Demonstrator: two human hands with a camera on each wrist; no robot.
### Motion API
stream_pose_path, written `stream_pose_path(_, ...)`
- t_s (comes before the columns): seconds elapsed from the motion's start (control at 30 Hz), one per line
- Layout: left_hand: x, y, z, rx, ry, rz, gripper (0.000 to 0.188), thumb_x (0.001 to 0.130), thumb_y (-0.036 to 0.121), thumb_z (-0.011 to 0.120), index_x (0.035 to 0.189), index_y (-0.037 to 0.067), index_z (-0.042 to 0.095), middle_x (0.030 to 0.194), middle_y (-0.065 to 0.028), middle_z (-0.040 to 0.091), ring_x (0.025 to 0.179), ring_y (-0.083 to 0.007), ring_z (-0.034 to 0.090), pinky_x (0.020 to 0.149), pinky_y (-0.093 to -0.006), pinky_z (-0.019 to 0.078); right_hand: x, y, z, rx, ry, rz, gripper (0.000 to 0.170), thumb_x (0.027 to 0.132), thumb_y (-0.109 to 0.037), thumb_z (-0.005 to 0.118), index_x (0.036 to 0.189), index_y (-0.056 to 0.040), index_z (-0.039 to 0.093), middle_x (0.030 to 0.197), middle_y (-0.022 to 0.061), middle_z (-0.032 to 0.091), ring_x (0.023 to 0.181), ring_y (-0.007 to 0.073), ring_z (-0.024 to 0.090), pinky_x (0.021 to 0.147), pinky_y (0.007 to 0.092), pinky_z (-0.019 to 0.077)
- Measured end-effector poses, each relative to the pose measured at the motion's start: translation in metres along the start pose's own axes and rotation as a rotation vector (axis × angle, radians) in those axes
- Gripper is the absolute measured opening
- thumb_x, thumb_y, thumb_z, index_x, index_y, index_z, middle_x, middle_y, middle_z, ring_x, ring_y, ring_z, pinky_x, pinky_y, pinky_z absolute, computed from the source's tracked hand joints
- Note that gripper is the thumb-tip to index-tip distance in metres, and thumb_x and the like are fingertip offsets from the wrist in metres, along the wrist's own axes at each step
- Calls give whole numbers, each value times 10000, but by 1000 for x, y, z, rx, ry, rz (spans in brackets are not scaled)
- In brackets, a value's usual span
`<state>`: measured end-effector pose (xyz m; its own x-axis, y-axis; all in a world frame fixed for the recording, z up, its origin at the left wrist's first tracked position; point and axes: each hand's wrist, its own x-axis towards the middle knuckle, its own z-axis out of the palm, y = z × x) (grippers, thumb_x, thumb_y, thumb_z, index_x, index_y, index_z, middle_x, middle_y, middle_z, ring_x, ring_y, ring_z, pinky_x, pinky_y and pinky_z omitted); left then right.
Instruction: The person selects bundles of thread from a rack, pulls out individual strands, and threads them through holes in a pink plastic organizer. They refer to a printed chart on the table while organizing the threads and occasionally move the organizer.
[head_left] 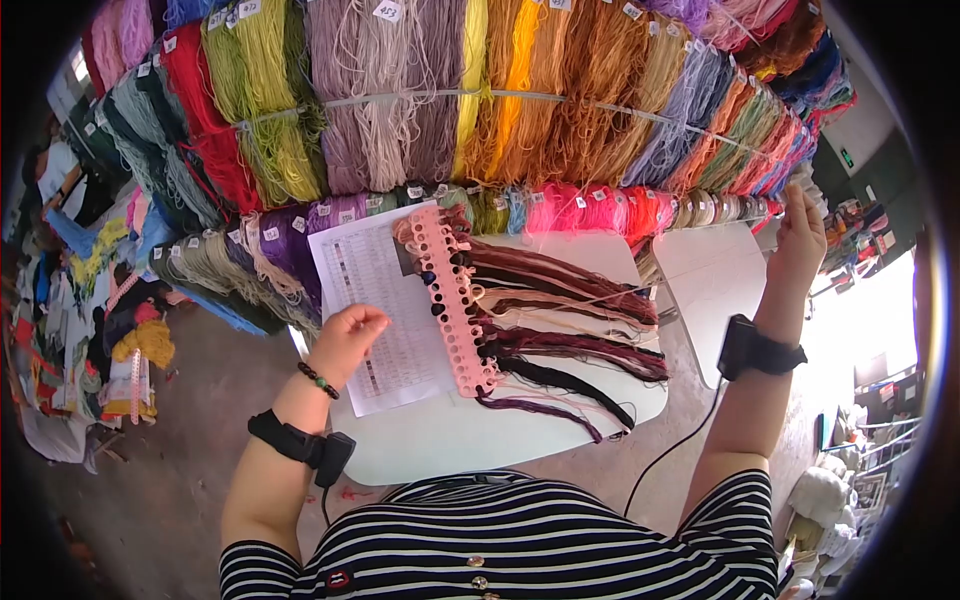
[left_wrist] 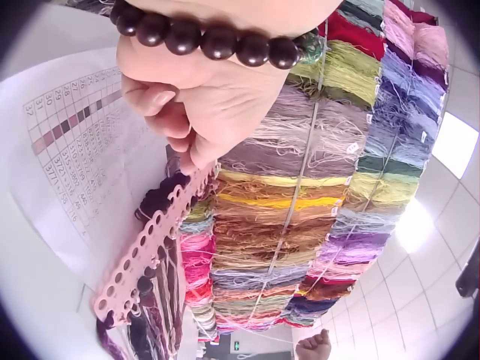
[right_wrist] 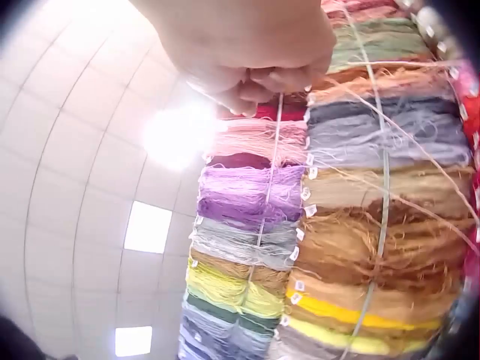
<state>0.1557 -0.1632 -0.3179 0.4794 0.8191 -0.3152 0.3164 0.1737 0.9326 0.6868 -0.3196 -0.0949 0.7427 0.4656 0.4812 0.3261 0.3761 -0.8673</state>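
A pink perforated card [head_left: 455, 310] lies partly over a printed sheet [head_left: 350, 260], with maroon, black and beige thread bundles [head_left: 570, 350] looped through its holes. My left hand [head_left: 348, 345] is above the sheet, left of the card, its fingers curled in; nothing shows in its grip. In the left wrist view, the left hand [left_wrist: 202, 97] overlaps the card's upper end [left_wrist: 142, 255]. Far to the right, my raised right hand [head_left: 797, 240] pinches pale thread. Two thin strands [right_wrist: 420, 146] trail from the right hand [right_wrist: 255, 52] toward the lower right in the right wrist view.
Numbered thread hanks [head_left: 400, 130] in many colours hang in rows behind the table [head_left: 400, 450], held by thin cords. A second white panel [head_left: 695, 290] stands right of the table. More yarn [head_left: 150, 345] is at the far left; a rack [head_left: 885, 445] is at the right.
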Motion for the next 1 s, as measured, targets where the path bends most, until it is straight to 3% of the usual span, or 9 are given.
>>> stream_pose_path(0.1, 7, 18, -4, -110, 51, 119, 241, 935, 231, 596, 1119, 80, 635, 1002, 20, 653, 746, -59, 555, 587, -199, 403, -34, 6, 59, -297, -194, -109, 228, 898, -153, 657, 1080, -22, 692, 1004, 59, 695, 910, 86, 600, 809, 222, 460)
stream_pose_path(0.27, 5, 64, 14, -189, -184, 216, 297, 901, 136, 595, 1188, 58, 600, 1035, 13, 635, 759, -58, 558, 627, -194, 425, -165, -23, 200, -475, -958, 494, 218, 869, -182, 654, 1033, -57, 723, 915, 43, 712, 875, 86, 619, 760, 264, 503)
stream_pose_path(0.3, 4, 69, 23, -252, -235, 236, 308, 894, 115, 596, 1196, 53, 595, 1051, 6, 637, 771, -56, 566, 637, -197, 440, -187, 48, 205, -191, -1108, 445, 186, 855, -170, 672, 995, -62, 730, 916, 86, 703, 870, 146, 636, 731, 293, 515)
stream_pose_path(0.33, 4, 72, 29, -316, -287, 256, 320, 888, 93, 597, 1205, 48, 591, 1068, -2, 639, 782, -54, 574, 648, -199, 454, -201, 59, 218, -137, -1172, -48, 172, 834, -163, 692, 959, -52, 730, 976, 149, 669, 873, 221, 636, 737, 324, 516)
stream_pose_path(0.47, 11, 68, 33, -212, -247, 181, 274, 903, 125, 608, 1157, 25, 634, 984, -23, 679, 716, -57, 562, 640, -205, 458, -227, 71, 246, -263, -989, -307, 149, 788, -189, 662, 849, -69, 728, 997, 189, 649, 962, 359, 601, 892, 411, 450)
stream_pose_path(0.57, 12, 57, 27, -140, -191, 122, 219, 914, 157, 618, 1072, 19, 682, 888, -30, 693, 686, -64, 555, 633, -211, 459, -224, 73, 248, -252, -1159, -49, 180, 819, -179, 647, 905, -39, 721, 1055, 168, 657, 1031, 326, 591, 929, 408, 429)
stream_pose_path(0.67, 13, 52, 29, -205, -175, 114, 204, 921, 195, 625, 998, 26, 708, 821, -22, 687, 666, -70, 550, 600, -211, 443, -215, 65, 245, 84, -1208, 802, 211, 881, -174, 600, 948, 10, 681, 1098, 141, 654, 1056, 275, 588, 942, 402, 432)
stream_pose_path(0.83, 35, 46, 35, -124, -152, 148, 203, 920, 178, 627, 1038, 31, 701, 841, -16, 678, 648, -65, 550, 573, -208, 451, -204, 106, 253, 848, -1001, 1110, 169, 929, -185, 590, 890, -23, 621, 858, 18, 594, 898, 141, 597, 870, 292, 460)
stream_pose_path(1.0, 88, 43, 19, -272, 148, 94, 219, 928, 226, 607, 1070, 64, 647, 920, 2, 670, 748, -69, 597, 627, -223, 462, -189, 149, 286, -189, -984, 391, 205, 887, -196, 628, 871, 0, 687, 706, 41, 633, 613, 136, 567, 597, 295, 465)
